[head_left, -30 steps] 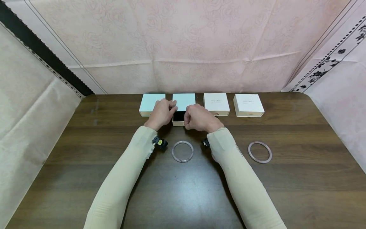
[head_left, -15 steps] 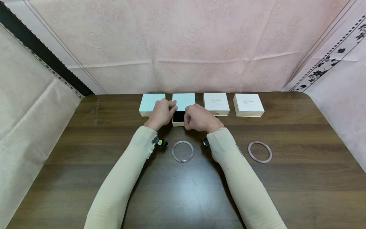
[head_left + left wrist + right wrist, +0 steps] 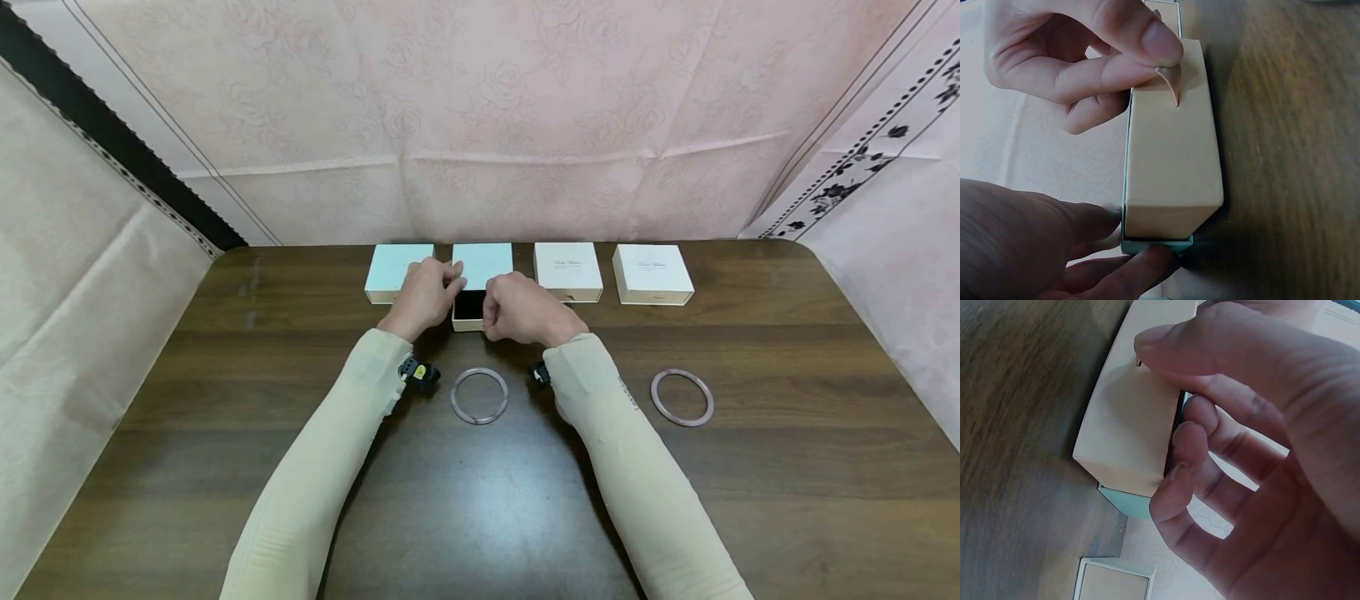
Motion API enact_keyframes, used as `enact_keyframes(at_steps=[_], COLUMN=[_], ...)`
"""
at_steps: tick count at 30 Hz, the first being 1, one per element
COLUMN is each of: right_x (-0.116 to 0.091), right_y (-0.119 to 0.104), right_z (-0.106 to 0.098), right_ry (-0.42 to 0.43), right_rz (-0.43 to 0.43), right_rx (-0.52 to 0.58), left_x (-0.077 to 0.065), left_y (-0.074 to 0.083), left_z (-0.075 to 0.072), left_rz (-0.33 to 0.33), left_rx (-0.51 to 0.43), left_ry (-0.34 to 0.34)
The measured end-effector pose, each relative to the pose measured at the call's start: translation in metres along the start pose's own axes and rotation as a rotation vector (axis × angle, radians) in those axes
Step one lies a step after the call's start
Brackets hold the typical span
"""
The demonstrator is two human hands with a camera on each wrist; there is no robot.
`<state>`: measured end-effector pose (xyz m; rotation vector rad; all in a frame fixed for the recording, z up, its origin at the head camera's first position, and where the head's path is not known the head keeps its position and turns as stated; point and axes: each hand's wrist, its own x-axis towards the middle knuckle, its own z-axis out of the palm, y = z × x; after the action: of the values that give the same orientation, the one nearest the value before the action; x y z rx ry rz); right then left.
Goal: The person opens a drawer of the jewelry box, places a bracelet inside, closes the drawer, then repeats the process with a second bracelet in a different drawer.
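Note:
A drawer-style gift box with a turquoise sleeve (image 3: 482,263) stands near the far table edge. Its cream drawer (image 3: 1172,150) is partly out towards me, baring a black interior (image 3: 470,305). My left hand (image 3: 422,298) holds the sleeve's left side, thumb and fingers at its edge. At the drawer front, my right hand (image 3: 527,308) pinches a small ribbon pull tab (image 3: 1171,80) between thumb and index finger. The right hand's other fingers curl near the drawer's top edge in the right wrist view.
Another turquoise box (image 3: 397,265) stands to the left, with two white boxes (image 3: 567,268) (image 3: 652,271) to the right. Two pale, translucent bangles lie nearer me: one bangle (image 3: 457,408) between my forearms, the other bangle (image 3: 660,407) right of my right arm.

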<state>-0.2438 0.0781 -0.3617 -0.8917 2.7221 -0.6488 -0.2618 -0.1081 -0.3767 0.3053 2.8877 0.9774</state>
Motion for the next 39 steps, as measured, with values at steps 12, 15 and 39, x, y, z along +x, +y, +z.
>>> enact_keyframes(at_steps=[12, 15, 39], right_x=[-0.0003, -0.0006, -0.0013], right_y=[-0.0009, -0.0009, -0.0035], right_z=[-0.0009, -0.0008, -0.0014], right_ry=[-0.014, -0.017, -0.036], right_rz=[0.000, -0.003, 0.007], right_rx=[0.000, -0.002, -0.005], left_x=[0.0006, -0.0002, -0.0015], left_y=[-0.0004, -0.0005, -0.0006], left_z=[0.0002, 0.0003, 0.0000], left_rz=[0.010, 0.013, 0.029], left_rx=[0.013, 0.005, 0.009], left_ry=[0.005, 0.007, 0.013])
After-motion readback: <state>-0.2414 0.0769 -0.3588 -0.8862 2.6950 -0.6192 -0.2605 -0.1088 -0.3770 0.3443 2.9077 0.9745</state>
